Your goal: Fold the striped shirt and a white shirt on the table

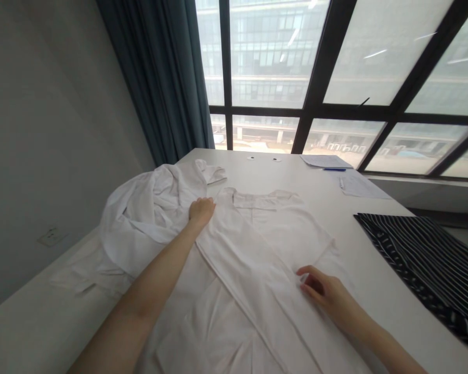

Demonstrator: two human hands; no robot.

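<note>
The left hand (202, 212) is stretched forward, back upward, and is laid on the white garment (257, 249) near its neckline; its fingers are bunched together, but whether cloth is clamped under them cannot be told. The right hand (323, 288) is held lower, over the garment's right side, with wrist bent inward and thumb and forefinger curved, their tips slightly apart; contact with the cloth cannot be told. The garment is spread over the white table (265, 174), with white cloth (152, 202) heaped at its left. One black striped cloth (421, 259) is seen at the right; beyond are counted two lots of paper (325, 161), one blue pen (334, 169) and two small white discs (250, 158)
</note>
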